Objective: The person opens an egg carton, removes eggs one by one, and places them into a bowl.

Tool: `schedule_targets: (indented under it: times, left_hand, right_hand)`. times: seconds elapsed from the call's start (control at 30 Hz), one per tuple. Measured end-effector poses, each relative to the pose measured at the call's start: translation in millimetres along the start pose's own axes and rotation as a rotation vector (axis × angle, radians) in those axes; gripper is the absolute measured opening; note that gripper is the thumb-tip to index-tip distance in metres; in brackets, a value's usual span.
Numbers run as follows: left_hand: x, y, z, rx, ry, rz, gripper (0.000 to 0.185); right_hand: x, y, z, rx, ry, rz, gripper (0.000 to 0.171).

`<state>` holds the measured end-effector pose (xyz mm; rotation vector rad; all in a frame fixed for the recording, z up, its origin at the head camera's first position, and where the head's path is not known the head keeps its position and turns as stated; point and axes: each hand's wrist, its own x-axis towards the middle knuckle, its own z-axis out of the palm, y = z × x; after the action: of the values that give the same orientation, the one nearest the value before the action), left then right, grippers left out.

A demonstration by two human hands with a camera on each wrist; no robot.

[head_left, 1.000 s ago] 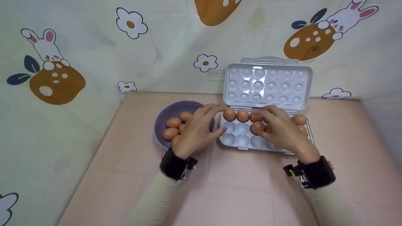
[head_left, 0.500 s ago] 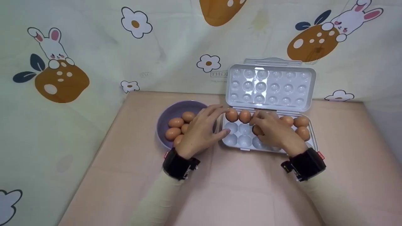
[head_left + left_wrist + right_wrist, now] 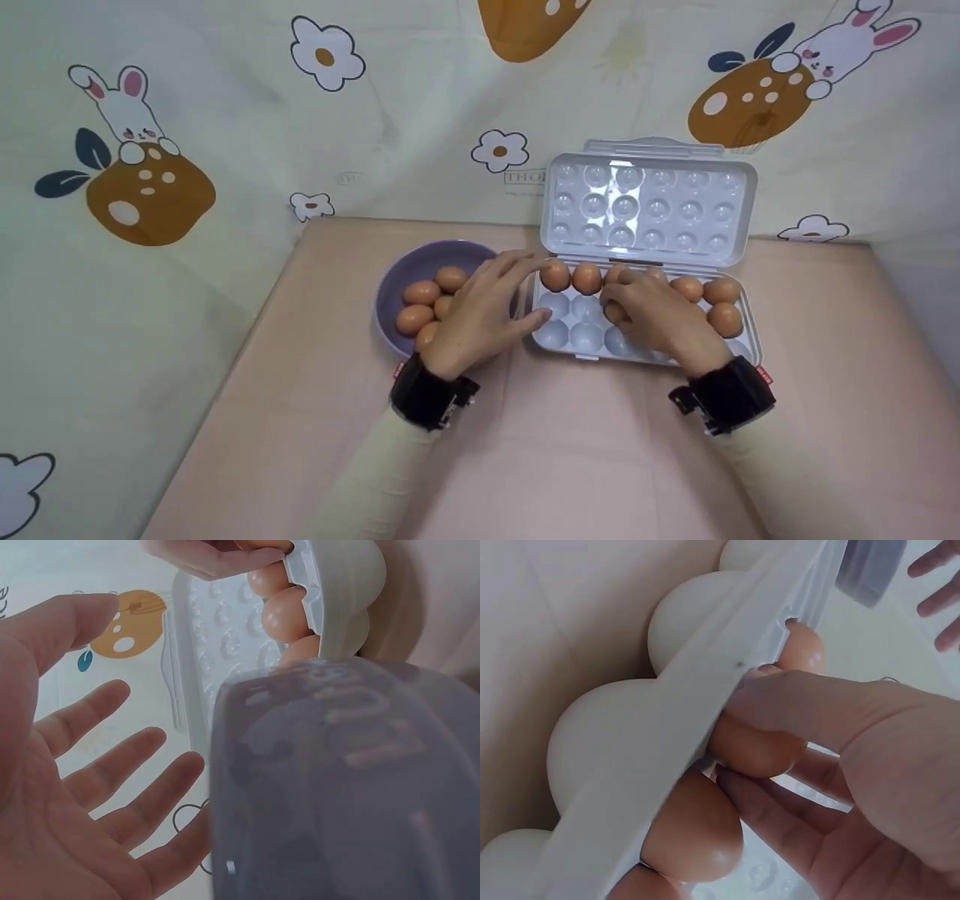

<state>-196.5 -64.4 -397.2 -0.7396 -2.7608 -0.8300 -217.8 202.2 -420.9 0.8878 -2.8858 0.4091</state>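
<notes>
My right hand is over the middle row of a white egg carton. Its thumb and fingers pinch a brown egg, which sits at one of the cups. In the head view the hand hides most of that egg and its neighbours. Brown eggs line the carton's back row, and another egg stands at the right of the middle row. My left hand, fingers spread and holding nothing, hovers above the right side of a purple bowl, where several brown eggs lie.
The carton's lid stands raised behind it, leaning toward the patterned backdrop. A pinkish cloth covers the table. Bowl and carton stand close together, the bowl on the left.
My right hand has lowered slightly with the egg into the middle row, and its wrist has shifted left, uncovering eggs at the carton's right end. The left hand stays over the bowl.
</notes>
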Motion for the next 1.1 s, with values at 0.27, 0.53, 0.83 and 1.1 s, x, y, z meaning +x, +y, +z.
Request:
schedule_targets:
  times: [0.27,0.53,0.83,1.1]
  left_hand:
    - [0.5,1.1,-0.4,0.005,0.005,0.001,0.061]
    - [0.9,1.3,-0.6,0.006,0.028,0.016,0.058]
    - [2.3,1.4,-0.8,-0.001,0.043,0.056,0.059]
    - [1.4,3.7,-2.5,-0.016,0.072,0.114,0.058]
  right_hand:
    - [-11.5,0.0,-12.0,0.093,0.133,-0.004,0.025]
    - [-24.6,-9.8,-27.1,0.198,0.239,0.078,0.039]
    - [-37.1,-23.1,-36.4,0.3,0.335,0.168,0.04]
    - [-38.6,-32.8,-37.2,0.454,0.346,0.156,0.044]
